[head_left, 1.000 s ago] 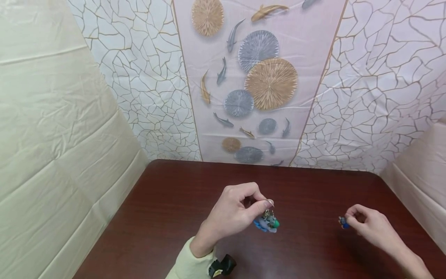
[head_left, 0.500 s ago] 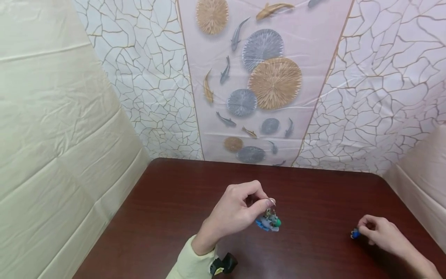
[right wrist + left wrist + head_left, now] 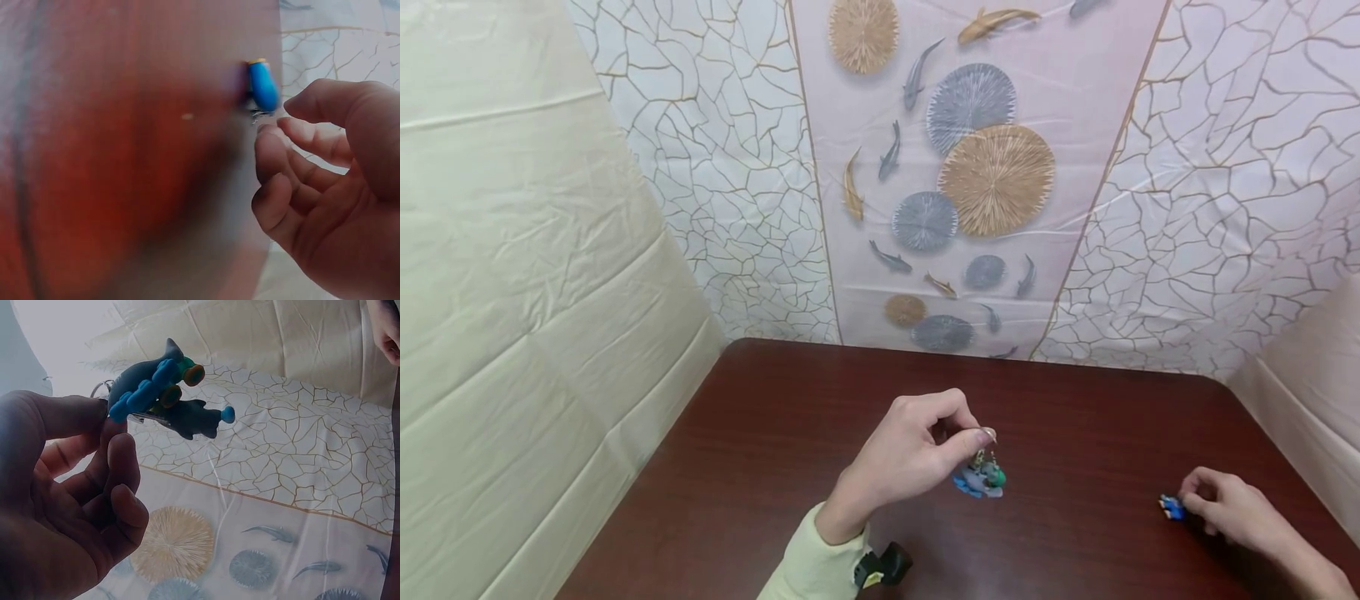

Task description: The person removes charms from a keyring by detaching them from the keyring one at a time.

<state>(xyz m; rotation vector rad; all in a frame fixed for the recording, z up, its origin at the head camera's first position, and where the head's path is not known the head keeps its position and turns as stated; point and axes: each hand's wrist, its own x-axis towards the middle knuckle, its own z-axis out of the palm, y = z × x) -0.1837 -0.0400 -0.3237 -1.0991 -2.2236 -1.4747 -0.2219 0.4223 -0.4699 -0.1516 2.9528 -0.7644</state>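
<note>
My left hand [image 3: 981, 435] is raised a little over the dark red table [image 3: 775, 442]. Its thumb and forefinger pinch the ring of a bunch of small toy charms [image 3: 981, 479]. In the left wrist view the hand [image 3: 109, 422] holds up grey shark shapes with blue and green parts, the toy charms [image 3: 165, 394]. My right hand [image 3: 1185, 502] rests low at the table's right. A small blue charm [image 3: 1170, 506] lies on the wood just off its fingertips. In the right wrist view the fingers [image 3: 294, 147] are loosely curled beside the blue charm [image 3: 264, 86], with a thin gap showing.
Patterned sheets with cracked lines, fish and round fans hang behind the table [image 3: 970, 167]. Cream sheets close off the left side [image 3: 512, 292] and the right side [image 3: 1307, 367]. A pale yellow sleeve [image 3: 808, 571] and a black wrist camera [image 3: 883, 569] sit at the bottom edge.
My right hand has moved right and down toward the table with the small blue charm, which now lies on the wood. The left hand has kept its hold and hardly moved.
</note>
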